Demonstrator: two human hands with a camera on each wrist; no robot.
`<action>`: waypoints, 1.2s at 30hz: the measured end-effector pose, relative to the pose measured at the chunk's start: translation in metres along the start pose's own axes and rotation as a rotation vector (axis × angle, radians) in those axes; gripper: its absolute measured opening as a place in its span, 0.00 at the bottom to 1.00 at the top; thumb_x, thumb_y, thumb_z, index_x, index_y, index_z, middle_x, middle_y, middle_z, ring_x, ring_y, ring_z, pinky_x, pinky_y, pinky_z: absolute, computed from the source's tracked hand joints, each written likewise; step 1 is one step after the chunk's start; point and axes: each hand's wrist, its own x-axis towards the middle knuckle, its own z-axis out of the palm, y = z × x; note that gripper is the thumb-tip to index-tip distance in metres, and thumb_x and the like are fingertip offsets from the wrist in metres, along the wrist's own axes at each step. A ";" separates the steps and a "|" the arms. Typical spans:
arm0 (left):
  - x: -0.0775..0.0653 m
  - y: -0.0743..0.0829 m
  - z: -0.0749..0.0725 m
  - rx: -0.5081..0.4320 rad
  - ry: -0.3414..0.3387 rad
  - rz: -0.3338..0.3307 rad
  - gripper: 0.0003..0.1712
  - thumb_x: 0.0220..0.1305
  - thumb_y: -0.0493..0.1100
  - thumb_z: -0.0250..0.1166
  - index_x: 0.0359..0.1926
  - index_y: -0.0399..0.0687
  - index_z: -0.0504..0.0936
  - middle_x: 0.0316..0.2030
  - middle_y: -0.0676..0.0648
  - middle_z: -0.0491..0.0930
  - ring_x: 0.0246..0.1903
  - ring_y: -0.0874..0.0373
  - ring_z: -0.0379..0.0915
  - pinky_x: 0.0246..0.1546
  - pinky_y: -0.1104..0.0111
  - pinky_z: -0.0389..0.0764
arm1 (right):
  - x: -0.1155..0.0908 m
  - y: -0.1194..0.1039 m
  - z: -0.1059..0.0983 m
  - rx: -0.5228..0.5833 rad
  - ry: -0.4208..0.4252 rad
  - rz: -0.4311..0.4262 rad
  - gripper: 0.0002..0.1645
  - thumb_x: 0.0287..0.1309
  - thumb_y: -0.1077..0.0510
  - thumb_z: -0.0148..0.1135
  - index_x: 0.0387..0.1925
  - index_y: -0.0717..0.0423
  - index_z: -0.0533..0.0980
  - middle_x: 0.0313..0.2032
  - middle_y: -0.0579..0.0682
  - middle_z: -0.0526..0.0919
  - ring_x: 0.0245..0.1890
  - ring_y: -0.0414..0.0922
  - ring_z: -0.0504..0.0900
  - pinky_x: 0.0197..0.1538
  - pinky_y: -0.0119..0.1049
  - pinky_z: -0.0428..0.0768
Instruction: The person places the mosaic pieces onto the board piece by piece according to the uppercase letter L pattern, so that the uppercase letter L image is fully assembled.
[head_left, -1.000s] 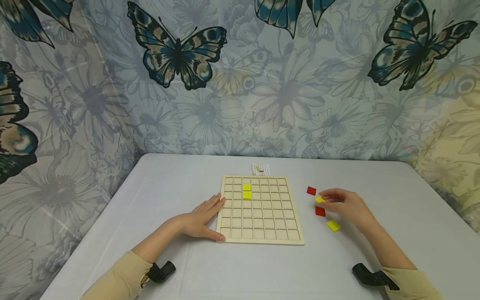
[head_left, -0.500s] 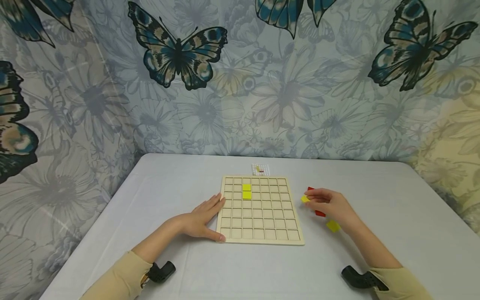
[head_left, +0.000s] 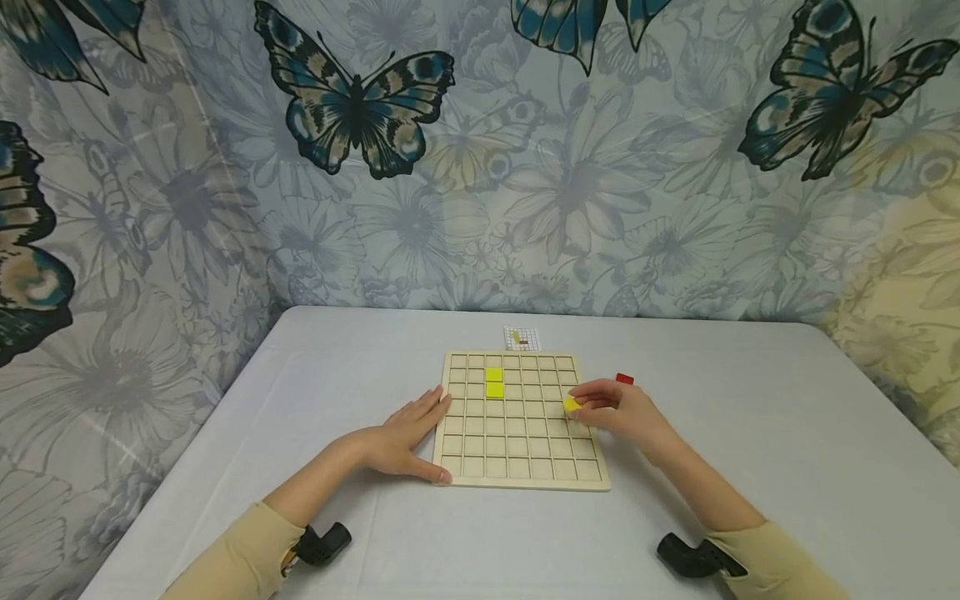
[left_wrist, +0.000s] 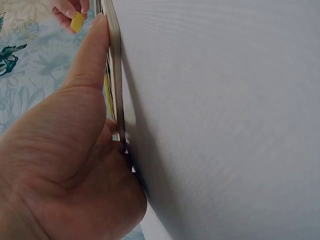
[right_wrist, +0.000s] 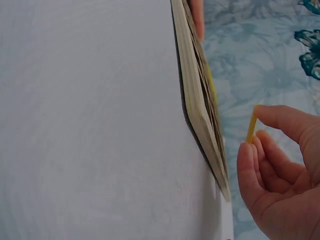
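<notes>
The right hand point(head_left: 626, 417) is closed to a narrow pinch, with a yellow tile point(head_left: 572, 404) caught between the tips of thumb and finger; the tile is raised over the right-hand side of a wooden board point(head_left: 517, 426), apart from its surface. It is plain, bright yellow and flat, with straight edges; the left wrist view shows a four-sided face, while the right wrist view catches it nearly edge-on, as a thin upright sliver tilted slightly.

The board is pale, light-toned wood with a smooth border; thin dark lines part its square cells, and its thickness shows in both wrist views; two more yellow tiles point(head_left: 493, 375) lie in it, one directly nearer than the other, in the third column from the left, filling the second and third rows from the far edge.

The left hand point(head_left: 405, 437) is spread wide, fingers and thumb outstretched against the board's left edge, the thumb at the near corner; it grips no tile.

A red tile point(head_left: 624, 378) lies on the white counter point(head_left: 450, 542) just beyond the right hand; a small printed grid card point(head_left: 522, 338) lies past the board's far edge.
</notes>
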 end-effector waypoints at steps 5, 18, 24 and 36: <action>-0.001 0.002 -0.002 -0.013 0.003 0.008 0.65 0.56 0.65 0.69 0.77 0.41 0.39 0.76 0.40 0.30 0.75 0.47 0.25 0.72 0.51 0.37 | 0.003 -0.007 0.016 -0.017 -0.015 0.014 0.23 0.50 0.52 0.75 0.47 0.55 0.82 0.40 0.49 0.84 0.41 0.45 0.79 0.43 0.31 0.77; -0.001 0.001 -0.002 -0.006 -0.005 0.006 0.65 0.56 0.65 0.69 0.77 0.41 0.39 0.76 0.40 0.30 0.75 0.48 0.25 0.72 0.51 0.37 | 0.013 -0.018 0.045 -0.080 -0.077 -0.037 0.19 0.49 0.54 0.76 0.43 0.53 0.83 0.35 0.45 0.83 0.38 0.44 0.79 0.43 0.33 0.78; -0.001 0.001 -0.001 -0.011 -0.005 0.003 0.65 0.56 0.65 0.69 0.77 0.41 0.39 0.76 0.40 0.30 0.75 0.47 0.25 0.72 0.51 0.37 | 0.019 -0.022 0.052 -0.124 -0.105 -0.115 0.17 0.49 0.56 0.76 0.42 0.54 0.82 0.34 0.45 0.83 0.36 0.43 0.79 0.42 0.32 0.78; 0.000 0.001 -0.001 -0.005 0.001 0.005 0.65 0.55 0.65 0.69 0.77 0.41 0.39 0.76 0.40 0.31 0.75 0.47 0.26 0.72 0.50 0.39 | 0.033 -0.036 0.070 -0.237 -0.159 -0.265 0.13 0.49 0.62 0.75 0.39 0.55 0.82 0.31 0.45 0.82 0.33 0.41 0.78 0.39 0.32 0.79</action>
